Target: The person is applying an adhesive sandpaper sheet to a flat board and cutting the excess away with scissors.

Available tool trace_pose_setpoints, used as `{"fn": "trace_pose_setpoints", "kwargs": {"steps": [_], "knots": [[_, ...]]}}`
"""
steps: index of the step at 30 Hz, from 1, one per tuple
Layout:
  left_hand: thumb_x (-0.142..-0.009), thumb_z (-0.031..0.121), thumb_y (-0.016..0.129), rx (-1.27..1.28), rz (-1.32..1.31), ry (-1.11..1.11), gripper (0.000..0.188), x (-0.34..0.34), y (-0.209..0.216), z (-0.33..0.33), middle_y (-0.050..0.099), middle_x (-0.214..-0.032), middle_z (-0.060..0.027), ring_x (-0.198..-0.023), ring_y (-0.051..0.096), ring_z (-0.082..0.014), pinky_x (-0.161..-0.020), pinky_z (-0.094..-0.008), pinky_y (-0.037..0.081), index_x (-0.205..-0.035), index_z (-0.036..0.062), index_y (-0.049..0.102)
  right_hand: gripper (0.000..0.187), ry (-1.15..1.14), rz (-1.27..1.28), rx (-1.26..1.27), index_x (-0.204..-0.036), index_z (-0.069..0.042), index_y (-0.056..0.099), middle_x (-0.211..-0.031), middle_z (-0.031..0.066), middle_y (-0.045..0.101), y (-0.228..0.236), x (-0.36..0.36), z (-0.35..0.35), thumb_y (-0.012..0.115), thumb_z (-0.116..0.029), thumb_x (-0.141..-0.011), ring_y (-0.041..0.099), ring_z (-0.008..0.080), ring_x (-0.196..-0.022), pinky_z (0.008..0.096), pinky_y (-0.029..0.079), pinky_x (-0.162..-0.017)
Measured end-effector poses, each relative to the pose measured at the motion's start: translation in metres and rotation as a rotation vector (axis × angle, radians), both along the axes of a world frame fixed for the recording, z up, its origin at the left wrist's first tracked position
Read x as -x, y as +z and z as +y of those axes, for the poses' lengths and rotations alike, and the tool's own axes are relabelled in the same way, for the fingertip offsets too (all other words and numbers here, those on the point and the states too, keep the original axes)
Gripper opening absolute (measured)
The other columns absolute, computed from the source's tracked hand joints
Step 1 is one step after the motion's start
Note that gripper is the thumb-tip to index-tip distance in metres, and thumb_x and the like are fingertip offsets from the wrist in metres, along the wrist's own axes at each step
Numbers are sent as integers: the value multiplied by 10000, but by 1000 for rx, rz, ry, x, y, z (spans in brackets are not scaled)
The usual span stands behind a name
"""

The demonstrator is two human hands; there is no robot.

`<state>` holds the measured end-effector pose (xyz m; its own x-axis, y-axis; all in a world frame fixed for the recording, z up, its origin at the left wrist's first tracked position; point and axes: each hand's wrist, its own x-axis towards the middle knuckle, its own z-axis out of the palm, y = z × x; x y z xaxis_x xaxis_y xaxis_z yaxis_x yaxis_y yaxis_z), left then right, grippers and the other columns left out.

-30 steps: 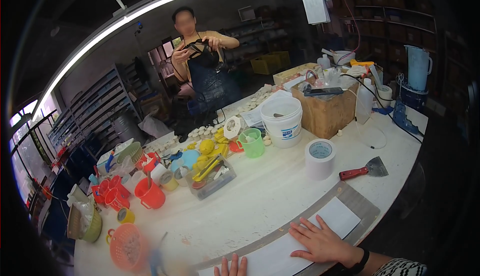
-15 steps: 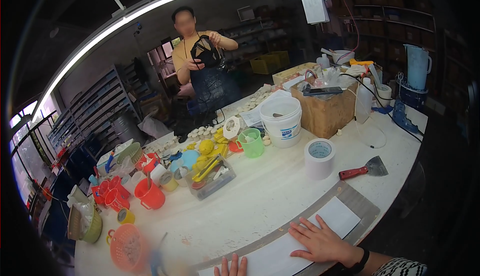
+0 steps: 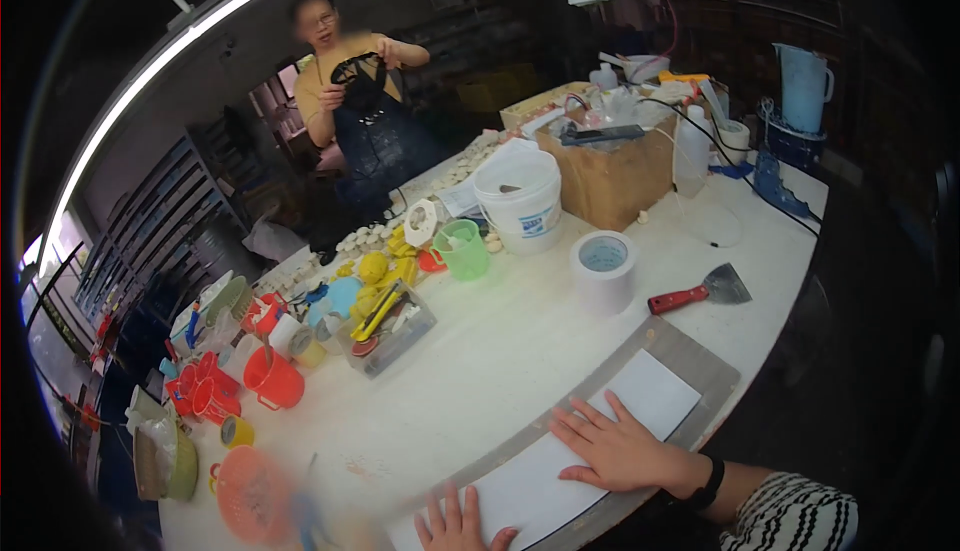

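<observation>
1. My right hand (image 3: 603, 451) lies palm-down on the white sheet (image 3: 655, 391), fingers spread, clamped on nothing.
2. My left hand (image 3: 458, 526) rests on the same sheet nearer its left end, also flat and gripping nothing; the lower picture border cuts it off. The two hands are apart, with bare sheet between.
3. The spread fingers probably serve to keep the sheet flat and stop it sliding; a pinch would likely buckle something so thin.
4. Sheet lies lengthwise on a grey board (image 3: 703, 359), near my side of the worktop (image 3: 480, 401). Board shows beyond the sheet's far side and right end, presumably a firm backing.
5. Just beyond the board: a red-handled scraper (image 3: 685, 297), lying flat, and a wide white tape roll (image 3: 605, 286), standing on end, perhaps so it can't roll away. Both look within easy reach of my right hand.
6. Farther out: white bucket (image 3: 520, 206), cardboard box (image 3: 610, 186), green cup (image 3: 465, 256), and a tool tray (image 3: 388, 359) corralling loose tools.
7. Room: broad bare stretch between board and tray, good for sideways movement. Tightest on the right, where the board's end sits near the worktop's curved edge.
</observation>
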<state>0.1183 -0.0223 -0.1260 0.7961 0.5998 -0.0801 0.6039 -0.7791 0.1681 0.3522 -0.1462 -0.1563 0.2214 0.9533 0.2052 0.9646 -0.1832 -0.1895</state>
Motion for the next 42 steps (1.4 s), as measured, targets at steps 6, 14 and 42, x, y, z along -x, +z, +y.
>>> {"fn": "trace_pose_setpoints", "kwargs": {"steps": [6,14,42], "knots": [[-957,393,426,112,-2,-95,668,-23,-2,-9,189,-1552,-185,-1436,127,-388,-1121,-580,123,-1500,68,212,648,312,132,77,-1418,15,328,-1509,164,291,-24,72,38,446,-421,-953,237,297,-1416,551,190,-1115],[-949,395,438,-75,9,31,721,59,-17,37,160,-1554,-213,-1437,111,-401,-1136,-554,84,-1507,39,154,732,-33,55,144,-1470,6,228,-1561,136,187,-4,-49,-35,345,-518,-972,147,235,-1454,509,98,-1156],[-882,353,596,10,-240,182,780,75,-25,38,264,-1500,-242,-1375,229,-433,-1110,-579,130,-1488,44,215,254,-244,-105,187,-1029,-30,618,-1103,175,632,62,-184,171,630,-148,-805,644,313,-970,446,526,-787]]}}
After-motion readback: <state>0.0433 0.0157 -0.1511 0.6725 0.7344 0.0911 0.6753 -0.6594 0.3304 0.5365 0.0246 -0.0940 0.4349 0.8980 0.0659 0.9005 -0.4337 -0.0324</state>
